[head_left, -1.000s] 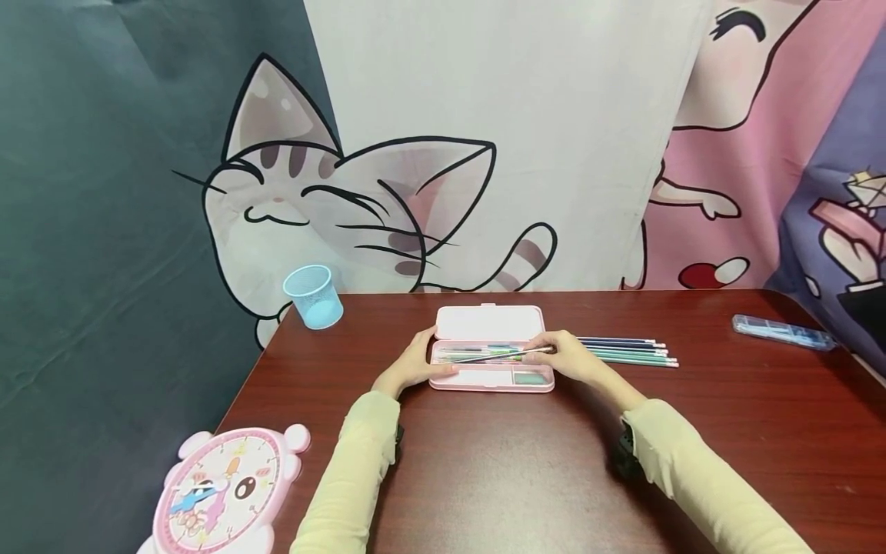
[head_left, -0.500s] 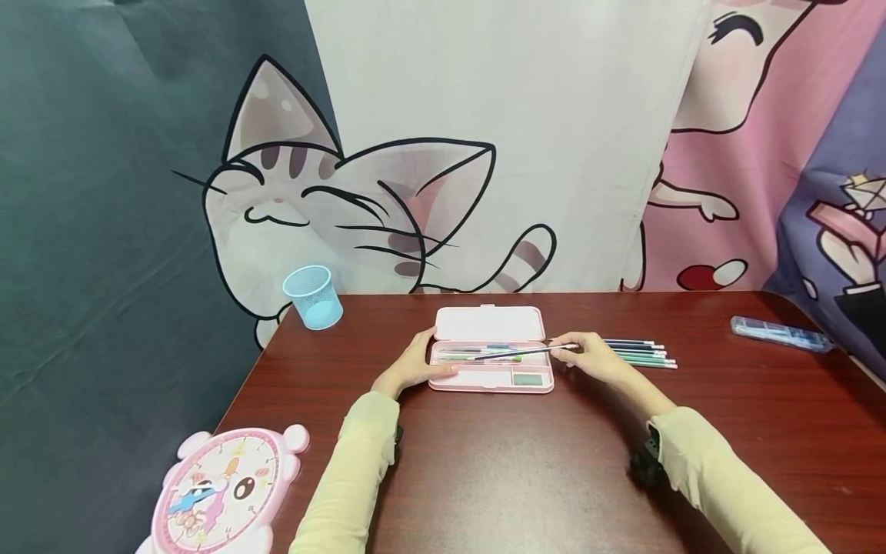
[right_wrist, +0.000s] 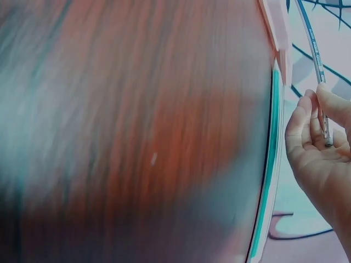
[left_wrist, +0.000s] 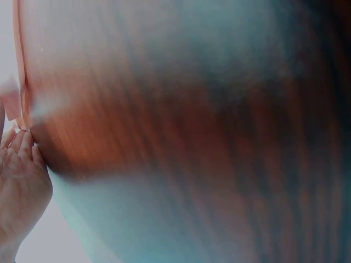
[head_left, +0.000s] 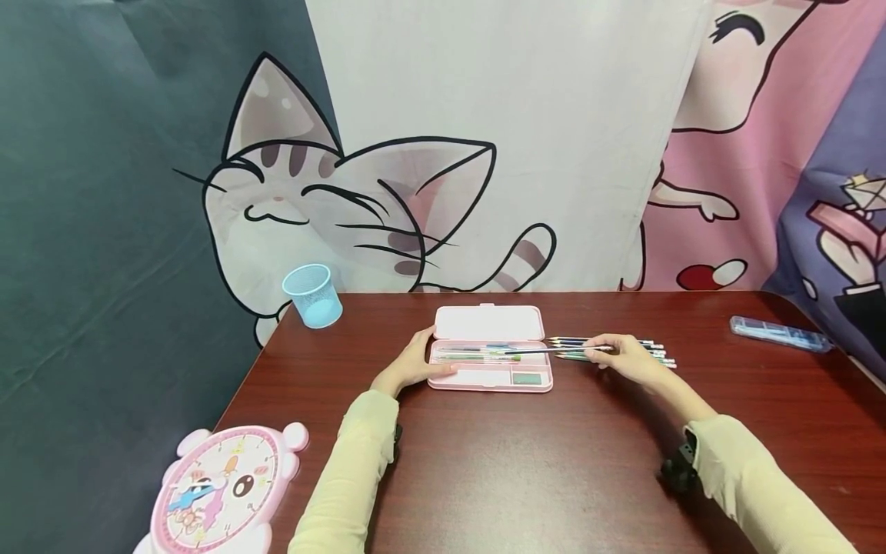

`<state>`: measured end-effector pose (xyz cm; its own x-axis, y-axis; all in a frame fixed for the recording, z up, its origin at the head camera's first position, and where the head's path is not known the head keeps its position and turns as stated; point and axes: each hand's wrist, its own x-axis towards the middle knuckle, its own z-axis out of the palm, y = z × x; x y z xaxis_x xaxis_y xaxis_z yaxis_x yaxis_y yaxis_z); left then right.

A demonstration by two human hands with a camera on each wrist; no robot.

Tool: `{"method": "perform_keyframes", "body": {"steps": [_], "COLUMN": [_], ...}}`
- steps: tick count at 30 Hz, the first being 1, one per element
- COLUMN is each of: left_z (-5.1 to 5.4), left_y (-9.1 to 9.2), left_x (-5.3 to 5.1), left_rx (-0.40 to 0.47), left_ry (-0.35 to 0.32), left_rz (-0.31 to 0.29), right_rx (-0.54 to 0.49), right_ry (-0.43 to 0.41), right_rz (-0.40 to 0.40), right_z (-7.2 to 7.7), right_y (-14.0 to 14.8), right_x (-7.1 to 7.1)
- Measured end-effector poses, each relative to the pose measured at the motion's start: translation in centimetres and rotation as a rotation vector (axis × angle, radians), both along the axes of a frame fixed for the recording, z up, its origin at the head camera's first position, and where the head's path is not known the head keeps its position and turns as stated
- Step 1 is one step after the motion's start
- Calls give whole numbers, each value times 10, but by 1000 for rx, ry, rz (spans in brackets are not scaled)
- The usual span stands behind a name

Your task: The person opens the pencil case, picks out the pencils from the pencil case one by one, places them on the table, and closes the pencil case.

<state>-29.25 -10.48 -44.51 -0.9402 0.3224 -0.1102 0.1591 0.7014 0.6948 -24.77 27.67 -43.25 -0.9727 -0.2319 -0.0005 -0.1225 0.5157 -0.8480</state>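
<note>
An open pink pencil case (head_left: 484,387) lies on the table, its lid tipped back, with several pens and pencils (head_left: 477,357) in the rear compartment. At its left end my left hand (head_left: 408,364) grips the case, thumb along the front and fingers behind. My right hand (head_left: 628,360) pinches a dark pencil (head_left: 547,351) near its eraser end, to the right of the case. That pencil points left over the case; the right wrist view shows printing along its barrel (right_wrist: 315,49). Beneath the right hand lie several blue and green pencils (head_left: 569,357), partly hidden by it.
A light blue mesh cup (head_left: 314,296) stands at the table's back left corner. A clear blue case (head_left: 781,334) lies far right. Front left is a pink clock (head_left: 224,488). A printed cat curtain (head_left: 443,215) hangs behind the brown table (head_left: 512,469).
My right hand has moved right, drawing the dark pencil along so less of it lies over the case. The left hand has stayed on the case.
</note>
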Motion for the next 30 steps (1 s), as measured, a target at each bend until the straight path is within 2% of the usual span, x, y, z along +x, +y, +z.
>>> {"method": "perform_keyframes", "body": {"steps": [8,15,24,30], "left_z": [0,-1,-1,0], "left_y": [0,0,1,2], "left_x": [-1,-2,0,1], "left_rx": [3,5,-6,10], "left_ry": [5,7,-20,-31], "left_rz": [5,-2,21,28], "right_rx": [38,2,-28,66], "right_ry": [-5,0,-69,-24], "right_rz": [36,74,82,42], "right_z": [2,-1,-6,-5], "right_y": [23,50,85,95], "right_x": [6,15,30,33]}}
